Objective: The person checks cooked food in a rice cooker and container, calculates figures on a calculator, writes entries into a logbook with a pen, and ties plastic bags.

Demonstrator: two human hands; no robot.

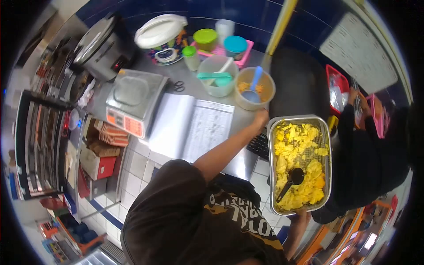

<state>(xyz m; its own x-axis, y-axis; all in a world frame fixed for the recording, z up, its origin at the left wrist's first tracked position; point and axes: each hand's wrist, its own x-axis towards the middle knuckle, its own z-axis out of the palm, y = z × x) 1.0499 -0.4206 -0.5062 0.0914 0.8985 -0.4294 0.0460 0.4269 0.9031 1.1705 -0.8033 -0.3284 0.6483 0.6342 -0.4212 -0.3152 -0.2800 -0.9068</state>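
My left hand [261, 118] is at the near side of a round plastic tub [246, 103], its fingers closed against the wall and partly hidden. The tub holds orange-brown food and a blue ladle [255, 86]. On my right, a rectangular metal tray [329, 176] with a mesh bottom carries yellow pieces of food [291, 145] that look like scrambled egg. A black scoop [296, 176] lies on that food. My right hand [301, 218] grips the tray's near edge from below, with most fingers out of sight.
A digital scale [132, 95], an open notebook [207, 123], scissors [178, 86] and a clear tub with spoons [216, 88] sit on the steel counter. A black keyboard [259, 145] is beside the tray. Another person in dark clothes [366, 163] stands close on the right.
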